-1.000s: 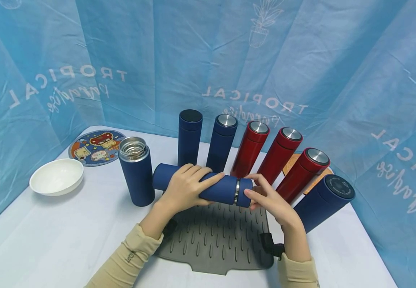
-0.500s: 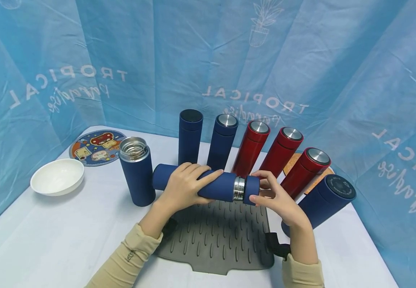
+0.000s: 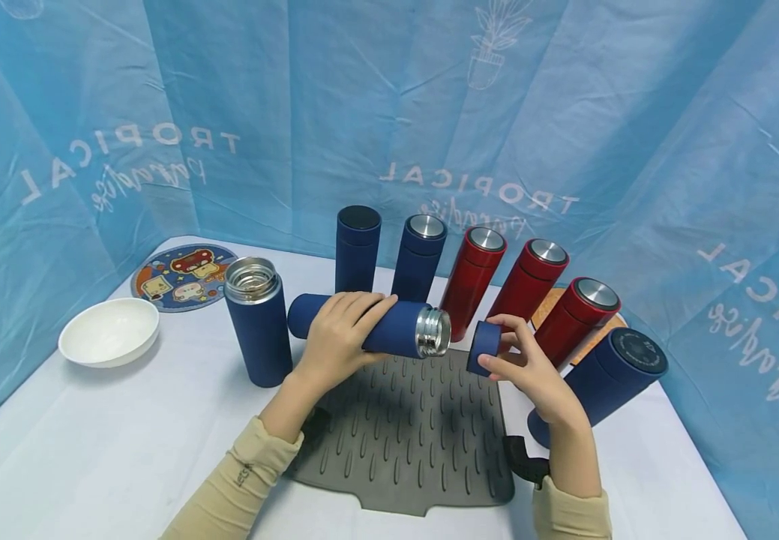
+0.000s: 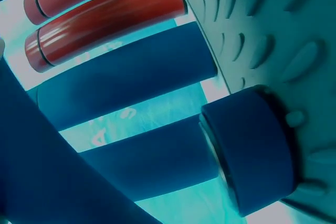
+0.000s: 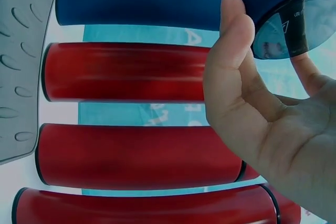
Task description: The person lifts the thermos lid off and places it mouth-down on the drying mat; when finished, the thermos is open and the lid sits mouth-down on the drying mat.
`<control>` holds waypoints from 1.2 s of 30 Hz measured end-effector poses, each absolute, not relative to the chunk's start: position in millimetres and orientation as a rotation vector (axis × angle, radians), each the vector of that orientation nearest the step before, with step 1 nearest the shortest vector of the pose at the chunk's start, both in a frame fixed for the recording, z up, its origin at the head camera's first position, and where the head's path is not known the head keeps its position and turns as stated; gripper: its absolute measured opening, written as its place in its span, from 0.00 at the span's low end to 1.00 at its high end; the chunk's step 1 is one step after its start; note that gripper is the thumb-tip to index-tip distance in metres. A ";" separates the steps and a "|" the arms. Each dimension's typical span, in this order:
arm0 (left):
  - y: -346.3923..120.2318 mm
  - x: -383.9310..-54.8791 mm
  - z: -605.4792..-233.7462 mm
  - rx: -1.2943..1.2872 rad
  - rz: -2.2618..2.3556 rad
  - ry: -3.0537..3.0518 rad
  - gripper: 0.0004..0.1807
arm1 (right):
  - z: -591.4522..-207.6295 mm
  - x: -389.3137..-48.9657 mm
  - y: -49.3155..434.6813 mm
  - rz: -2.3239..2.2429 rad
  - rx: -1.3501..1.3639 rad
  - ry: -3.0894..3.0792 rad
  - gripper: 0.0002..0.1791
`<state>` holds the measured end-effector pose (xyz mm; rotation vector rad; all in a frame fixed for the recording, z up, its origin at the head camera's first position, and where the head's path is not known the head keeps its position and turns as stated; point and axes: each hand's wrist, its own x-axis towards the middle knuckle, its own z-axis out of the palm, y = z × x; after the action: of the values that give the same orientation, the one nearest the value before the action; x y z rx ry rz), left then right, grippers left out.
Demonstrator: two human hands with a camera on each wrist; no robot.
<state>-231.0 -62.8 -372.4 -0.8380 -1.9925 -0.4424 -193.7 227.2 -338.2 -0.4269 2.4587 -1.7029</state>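
In the head view my left hand [image 3: 338, 334] grips a blue thermos flask [image 3: 392, 328], tilted nearly level above the grey ridged mat [image 3: 409, 442]. Its bare metal mouth points right. My right hand [image 3: 531, 367] pinches the flask's blue lid [image 3: 483, 347] a short gap from that mouth. The right wrist view shows the lid's shiny round top [image 5: 299, 27] between thumb and fingers. To the left stands another blue flask [image 3: 259, 334], uncapped, with its steel mouth upward. A blue lid [image 4: 249, 150] sits on the mat in the left wrist view; my left arm hides it from the head view.
Behind the mat stand two capped blue flasks [image 3: 357, 251] and three red flasks [image 3: 473, 281]. One thicker blue flask [image 3: 615, 375] is at the right. A white bowl [image 3: 109, 332] and a round cartoon mat [image 3: 183, 277] lie left. Blue curtain surrounds the white table.
The lid has come off the held flask and moved right with my right hand, baring the metal mouth. My left hand has raised the flask slightly and turned its mouth towards the camera.
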 end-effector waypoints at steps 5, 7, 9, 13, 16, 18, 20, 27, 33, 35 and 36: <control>-64.9 -234.4 -376.5 -0.732 -0.643 -1.991 0.51 | -339.4 -193.6 226.3 -1.704 -0.439 2.454 0.32; -65.3 -235.5 -377.7 -0.666 -0.735 -1.996 0.51 | -340.1 -193.8 226.3 -1.703 -0.449 2.451 0.32; -66.1 -236.8 -378.9 -0.592 -0.826 -2.008 0.51 | -340.8 -194.1 226.5 -1.702 -0.459 2.448 0.32; -69.5 -237.8 -380.0 -0.393 -0.993 -2.091 0.47 | -341.5 -194.7 226.4 -1.704 -0.471 2.446 0.32; -73.1 -238.7 -381.1 -0.234 -1.140 -2.167 0.45 | -341.5 -194.8 226.0 -1.701 -0.476 2.449 0.32; -75.6 -240.0 -382.7 -0.154 -1.246 -2.186 0.44 | -341.4 -194.8 225.6 -1.698 -0.480 2.449 0.32; -77.7 -241.9 -384.7 -0.103 -1.332 -2.181 0.43 | -341.2 -194.6 225.3 -1.692 -0.482 2.453 0.32; -81.1 -248.7 -393.6 -0.036 -1.438 -2.118 0.43 | -341.5 -194.8 225.5 -1.682 -0.497 2.461 0.32; -79.7 -251.8 -398.4 0.009 -1.413 -2.104 0.43 | -342.3 -195.6 225.1 -1.687 -0.518 2.445 0.31; -79.1 -252.6 -399.9 0.022 -1.396 -2.098 0.43 | -342.5 -195.8 224.6 -1.686 -0.523 2.440 0.32; -78.8 -253.0 -400.7 0.028 -1.389 -2.094 0.43 | -342.7 -195.8 224.4 -1.684 -0.523 2.438 0.32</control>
<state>-253.0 -78.8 -400.7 0.0283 -2.0938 -1.3886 -195.8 224.4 -342.7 -0.5234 2.4384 -1.6843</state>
